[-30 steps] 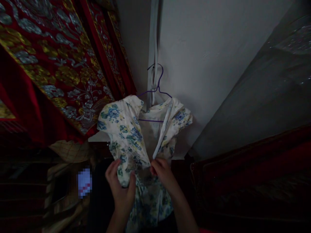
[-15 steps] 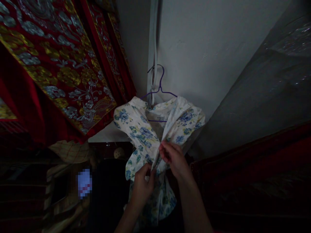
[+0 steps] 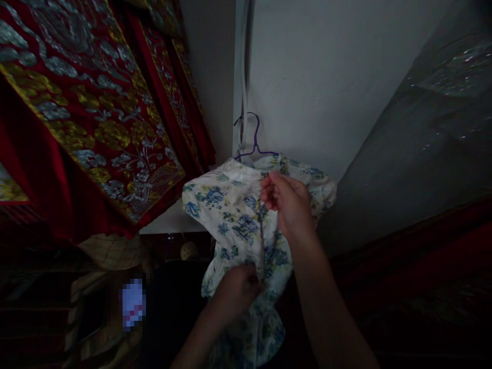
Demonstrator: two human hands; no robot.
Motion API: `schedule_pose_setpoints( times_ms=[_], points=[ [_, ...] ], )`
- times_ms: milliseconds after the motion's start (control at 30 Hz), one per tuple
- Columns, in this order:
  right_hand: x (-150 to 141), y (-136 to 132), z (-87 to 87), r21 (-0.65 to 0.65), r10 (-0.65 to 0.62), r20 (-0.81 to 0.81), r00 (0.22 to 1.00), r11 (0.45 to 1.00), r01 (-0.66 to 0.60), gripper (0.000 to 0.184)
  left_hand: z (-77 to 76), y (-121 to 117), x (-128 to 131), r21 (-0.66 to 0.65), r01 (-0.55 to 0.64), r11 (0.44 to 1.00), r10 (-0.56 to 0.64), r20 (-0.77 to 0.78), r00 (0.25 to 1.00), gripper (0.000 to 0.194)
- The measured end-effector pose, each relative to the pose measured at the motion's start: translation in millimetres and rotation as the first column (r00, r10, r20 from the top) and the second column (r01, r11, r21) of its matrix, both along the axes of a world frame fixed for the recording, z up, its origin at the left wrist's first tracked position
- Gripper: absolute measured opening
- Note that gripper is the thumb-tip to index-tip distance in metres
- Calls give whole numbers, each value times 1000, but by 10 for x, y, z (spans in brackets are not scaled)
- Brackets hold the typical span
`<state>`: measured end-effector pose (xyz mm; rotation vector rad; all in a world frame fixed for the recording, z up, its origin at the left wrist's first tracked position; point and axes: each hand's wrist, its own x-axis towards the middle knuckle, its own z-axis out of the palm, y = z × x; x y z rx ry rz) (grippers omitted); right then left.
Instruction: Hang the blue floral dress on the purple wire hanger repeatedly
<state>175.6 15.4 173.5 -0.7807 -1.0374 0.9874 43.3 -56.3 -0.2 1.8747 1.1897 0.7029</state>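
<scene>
A white dress with blue and yellow flowers (image 3: pixel 230 210) hangs on a purple wire hanger (image 3: pixel 253 141) against a white wall. My right hand (image 3: pixel 288 202) is closed in a pinch near the dress's neckline, at the top of the back seam. My left hand (image 3: pixel 236 292) grips the fabric lower down, at the waist, beside the same seam. The two back edges of the dress now lie together between my hands.
Red hangings embroidered in gold and silver (image 3: pixel 88 113) fill the left. A grey plastic-covered garment (image 3: pixel 423 133) hangs at the right. Dark red cloth (image 3: pixel 423 266) lies below it. A white strap (image 3: pixel 243 61) runs up the wall above the hanger. A pale round object (image 3: pixel 188 250) sits low in the dark.
My right hand rose from the waist to the neckline, and the open back of the dress closed up along the seam. My left hand stayed low on the fabric.
</scene>
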Motion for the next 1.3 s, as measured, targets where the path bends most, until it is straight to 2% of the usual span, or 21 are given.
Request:
schedule_pose_setpoints(
  times_ms=[67, 100, 167, 233, 300, 400, 500, 567, 600, 633, 667, 733, 767, 800, 900, 933, 1000, 1100, 1167, 1233, 1300],
  points=[
    [-6, -70, -38, 4, 3, 51, 999, 1000, -3, 32, 489, 145, -80, 178, -52, 983, 23, 161, 987, 14],
    [-9, -113, -35, 17, 5, 78, 997, 1000, -6, 32, 747, 224, -110, 276, -116, 954, 48, 240, 969, 26],
    [-21, -206, 9, 62, 7, 138, 990, 998, -16, 33, 1225, 375, -143, 480, -253, 840, 56, 388, 920, 40],
    [-37, -283, 65, 116, 0, 193, 981, 993, -22, 33, 1591, 493, -140, 646, -274, 713, 0, 390, 921, 40],
    [-53, -305, 79, 160, -20, 222, 975, 987, -16, 34, 1812, 560, -116, 749, -261, 609, -5, 333, 943, 28],
    [-69, -207, -54, 189, -43, 222, 974, 982, 0, 34, 1919, 573, -96, 822, -229, 521, 43, 243, 969, 16],
    [-70, -76, -331, 120, -6, 240, 971, 993, -23, 38, 1907, 572, -206, 830, -354, 431, 125, 333, 934, 15],
    [-63, -68, -526, 30, 51, 246, 968, 998, -61, 38, 1894, 616, -405, 746, -562, 358, 144, 550, 822, 14],
    [-60, -99, -613, -11, 77, 245, 966, 997, -77, 38, 1883, 652, -542, 662, -661, 353, 121, 669, 734, 13],
    [-60, -149, -691, -45, 97, 244, 965, 995, -89, 37, 1860, 691, -693, 548, -735, 398, 88, 775, 626, 10],
    [-67, -215, -760, -70, 108, 242, 964, 993, -94, 37, 1818, 727, -848, 408, -774, 484, 68, 864, 498, 9],
    [-109, -363, -887, -111, 115, 233, 966, 990, -91, 37, 1647, 762, -1115, 58, -674, 737, 147, 959, 243, 20],
    [-144, -435, -951, -133, 116, 222, 968, 987, -88, 38, 1512, 751, -1202, -148, -567, 811, 264, 956, 128, 26],
    [-185, -499, -1017, -156, 116, 208, 971, 984, -84, 38, 1347, 720, -1248, -322, -461, 827, 382, 923, 41, 29],
    [-266, -629, -1215, -205, 97, 169, 981, 977, -61, 39, 738, 560, -1164, -617, -311, 723, 589, 785, -191, 35],
    [-252, -655, -1268, -211, 91, 176, 980, 976, -52, 40, 530, 507, -1093, -666, -263, 698, 631, 746, -212, 35],
    [-134, -692, -1330, -197, 73, 241, 968, 980, -25, 40, 171, 435, -950, -704, -217, 677, 691, 708, -143, 25],
    [199, -756, -1307, -151, 117, 423, 898, 987, -58, 43, -110, 402, -813, -657, -246, 713, 679, 734, 7, 4],
    [405, -803, -1258, -233, 293, 511, 808, 952, -198, 46, -107, 391, -767, -589, -285, 756, 628, 775, 65, 14],
    [509, -825, -1241, -397, 502, 501, 705, 857, -328, 48, 0, 358, -717, -510, -309, 803, 566, 815, 125, 24],
    [493, -804, -1287, -478, 566, 460, 684, 807, -346, 50, 149, 296, -637, -425, -315, 849, 497, 845, 198, 28]
  ],
)
